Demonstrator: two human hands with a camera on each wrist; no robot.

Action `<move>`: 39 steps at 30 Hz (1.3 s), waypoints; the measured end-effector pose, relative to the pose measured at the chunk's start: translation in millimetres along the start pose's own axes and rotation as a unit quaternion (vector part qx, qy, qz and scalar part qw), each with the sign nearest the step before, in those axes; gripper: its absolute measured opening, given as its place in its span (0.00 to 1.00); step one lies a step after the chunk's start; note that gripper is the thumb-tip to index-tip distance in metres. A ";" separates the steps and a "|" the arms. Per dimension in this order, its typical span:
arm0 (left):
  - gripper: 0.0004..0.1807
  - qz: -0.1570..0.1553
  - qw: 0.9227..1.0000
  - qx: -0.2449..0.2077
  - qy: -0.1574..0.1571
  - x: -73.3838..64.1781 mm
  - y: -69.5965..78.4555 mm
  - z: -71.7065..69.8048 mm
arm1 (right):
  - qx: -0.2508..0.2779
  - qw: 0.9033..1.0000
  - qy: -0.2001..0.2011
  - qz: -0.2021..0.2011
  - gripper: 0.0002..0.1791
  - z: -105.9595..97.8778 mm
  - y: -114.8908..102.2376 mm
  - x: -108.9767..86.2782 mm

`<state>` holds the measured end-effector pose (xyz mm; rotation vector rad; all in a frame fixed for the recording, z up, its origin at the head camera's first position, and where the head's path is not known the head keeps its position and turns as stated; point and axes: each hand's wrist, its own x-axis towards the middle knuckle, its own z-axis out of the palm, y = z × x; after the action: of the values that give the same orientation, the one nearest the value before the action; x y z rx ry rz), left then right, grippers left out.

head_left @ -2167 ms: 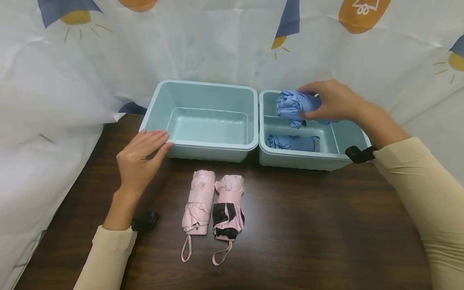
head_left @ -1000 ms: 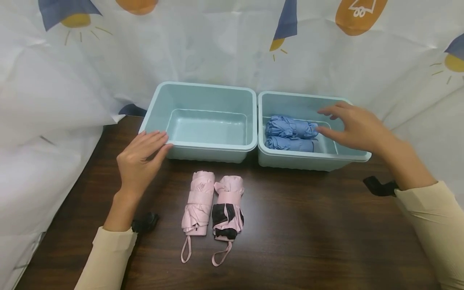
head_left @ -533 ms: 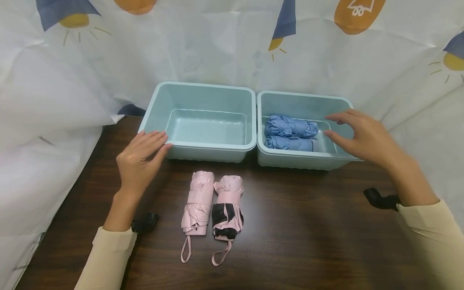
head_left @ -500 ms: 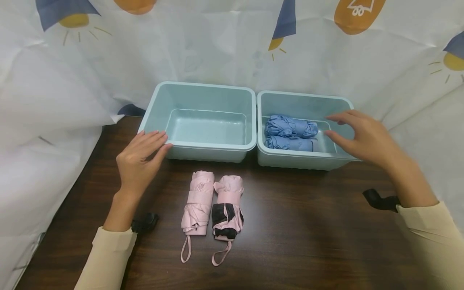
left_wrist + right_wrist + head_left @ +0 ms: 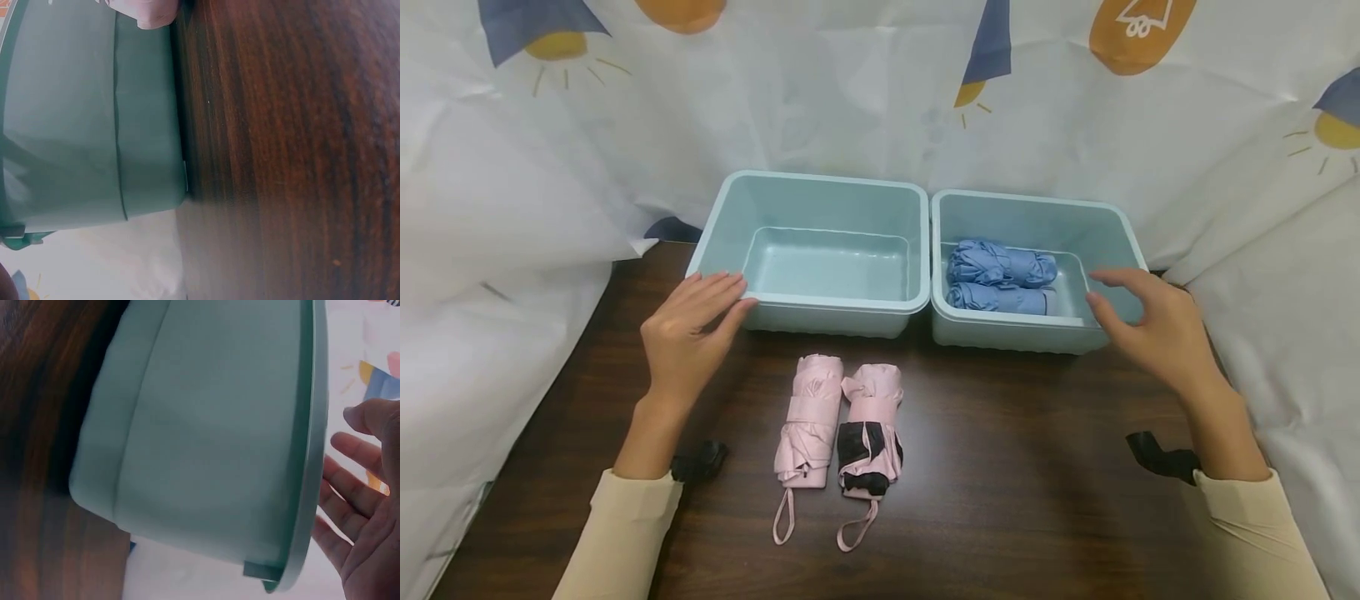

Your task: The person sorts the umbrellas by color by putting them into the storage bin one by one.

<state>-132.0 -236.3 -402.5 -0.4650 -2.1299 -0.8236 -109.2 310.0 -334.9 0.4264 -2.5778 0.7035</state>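
Note:
Two pale teal plastic bins stand side by side. My left hand (image 5: 688,329) rests with extended fingers at the front left corner of the left bin (image 5: 835,305), whose inside is bare. My right hand (image 5: 1165,333) is over the front right corner of the right bin (image 5: 1022,317), thumb and fingers apart, holding nothing; the right wrist view shows its fingers (image 5: 353,481) beside the rim. Two folded blue umbrellas lie in the right bin, a rear one (image 5: 1000,264) and a front one (image 5: 1000,298). Two folded pink umbrellas, left (image 5: 810,421) and right (image 5: 871,431), lie before the left bin.
The bins stand on a dark wood table (image 5: 1000,467). A white patterned curtain (image 5: 850,92) hangs right behind them and along both sides. Each pink umbrella's wrist loop points toward the table's near side. A black strap piece sits at each wrist.
My right hand set the rear blue umbrella down in the right bin and let go. Since then it has drawn back right and toward me. My left hand has stayed put.

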 end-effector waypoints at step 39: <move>0.19 0.007 1.000 0.008 -0.009 -0.8 0.1 -0.8 | 0.033 0.984 0.171 0.044 0.20 36.7 6.0 -57.2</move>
<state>-131.0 -236.8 -402.7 -0.4805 -2.1464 -0.7954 -74.3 305.2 -393.3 0.1910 -2.2642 0.8162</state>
